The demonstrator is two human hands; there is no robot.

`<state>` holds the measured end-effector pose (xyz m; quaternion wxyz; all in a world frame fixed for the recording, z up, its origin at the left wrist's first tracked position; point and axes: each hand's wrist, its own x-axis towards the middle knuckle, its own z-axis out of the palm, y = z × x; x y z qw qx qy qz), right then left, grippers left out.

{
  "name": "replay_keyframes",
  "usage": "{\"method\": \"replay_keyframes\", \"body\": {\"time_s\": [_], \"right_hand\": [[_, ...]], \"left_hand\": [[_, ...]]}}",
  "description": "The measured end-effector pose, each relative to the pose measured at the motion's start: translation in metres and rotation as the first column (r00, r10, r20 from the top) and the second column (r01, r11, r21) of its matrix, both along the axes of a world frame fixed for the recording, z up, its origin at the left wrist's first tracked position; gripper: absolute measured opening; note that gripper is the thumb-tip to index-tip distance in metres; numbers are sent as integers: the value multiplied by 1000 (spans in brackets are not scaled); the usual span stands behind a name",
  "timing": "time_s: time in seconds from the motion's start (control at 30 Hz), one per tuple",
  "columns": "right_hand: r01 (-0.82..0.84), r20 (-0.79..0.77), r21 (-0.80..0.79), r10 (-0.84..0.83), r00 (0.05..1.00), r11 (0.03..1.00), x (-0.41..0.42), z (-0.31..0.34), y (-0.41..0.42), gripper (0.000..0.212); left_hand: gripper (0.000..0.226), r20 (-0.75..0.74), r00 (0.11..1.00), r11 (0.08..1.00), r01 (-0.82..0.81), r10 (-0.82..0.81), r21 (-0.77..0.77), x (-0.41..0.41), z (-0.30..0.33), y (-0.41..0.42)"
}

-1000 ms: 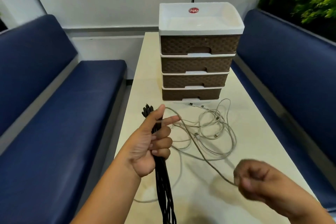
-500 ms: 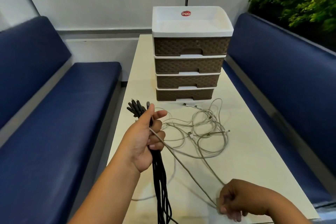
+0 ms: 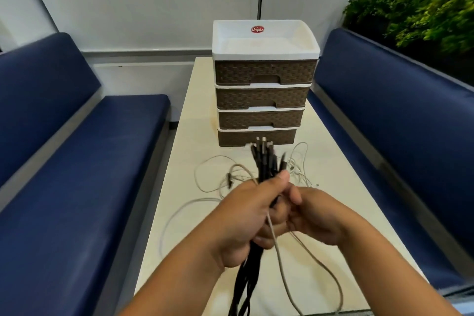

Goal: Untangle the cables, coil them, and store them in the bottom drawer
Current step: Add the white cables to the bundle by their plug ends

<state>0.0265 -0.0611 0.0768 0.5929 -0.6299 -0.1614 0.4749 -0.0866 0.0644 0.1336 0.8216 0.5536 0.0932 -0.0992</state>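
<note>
My left hand (image 3: 246,215) grips a bundle of black cables (image 3: 266,161) upright, plugs fanning out above the thumb and the tails hanging below the table edge. A white cable (image 3: 283,267) runs through the same grip and loops down. My right hand (image 3: 320,215) is pressed against the left one, fingers curled on the cables where the hands meet. More white cables (image 3: 218,182) lie tangled on the table behind the hands. The drawer unit (image 3: 264,100) stands beyond, and its bottom drawer (image 3: 230,137) is closed.
The cream table (image 3: 189,151) runs between two blue benches (image 3: 77,161), (image 3: 400,123). Green plants (image 3: 423,5) sit behind the right bench. The drawer unit's white top tray (image 3: 264,43) has nothing in it.
My right hand rose from the table's near right edge to join my left hand. The left hand moved the black bundle toward the middle, and the white cable now loops slack below.
</note>
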Motion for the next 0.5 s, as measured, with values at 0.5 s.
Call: {"method": "replay_keyframes", "body": {"time_s": [0.5], "right_hand": [[155, -80, 455, -133, 988, 877, 23, 118, -19, 21]], "left_hand": [[35, -95, 983, 981, 164, -155, 102, -21, -12, -40]]}}
